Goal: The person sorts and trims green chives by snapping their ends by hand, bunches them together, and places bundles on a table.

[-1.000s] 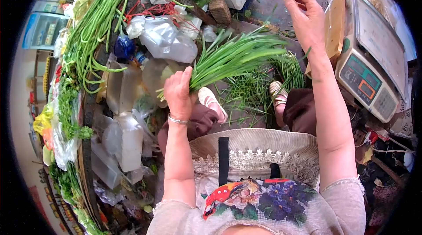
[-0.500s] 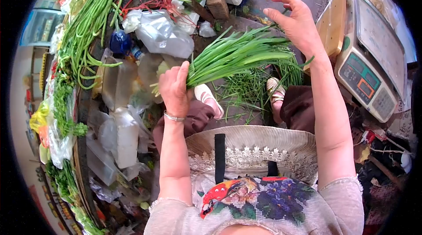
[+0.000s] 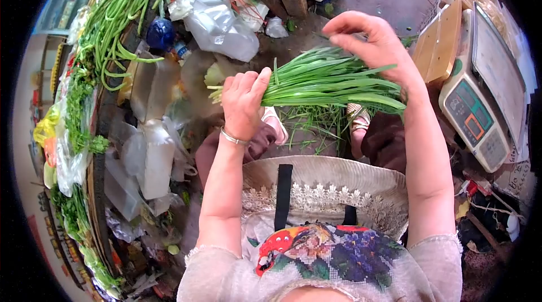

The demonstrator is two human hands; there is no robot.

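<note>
My left hand (image 3: 244, 101) is wrapped around the pale stem end of a bunch of garlic chives (image 3: 333, 79), held level in front of my body. The long green leaves point right, towards my right forearm. Just above the leaf tips is my right hand (image 3: 370, 36), fingers curved and thumb a little apart from them. Nothing shows between those fingers. Loose chive leaves (image 3: 310, 127) lie on the ground between my feet, partly hidden under the bunch.
On the right stands a weighing scale (image 3: 480, 104) beside a wooden board (image 3: 437, 48). Long green beans (image 3: 121, 20) and leafy greens (image 3: 79, 121) line the left stall edge. Plastic bags (image 3: 220, 28), a blue ball-shaped object (image 3: 161, 34) and a wooden block (image 3: 293, 0) lie ahead.
My left hand has shifted right and slightly up with the chives. My right hand has come lower, its fingers more curled. The leaves now lie more level and closer together.
</note>
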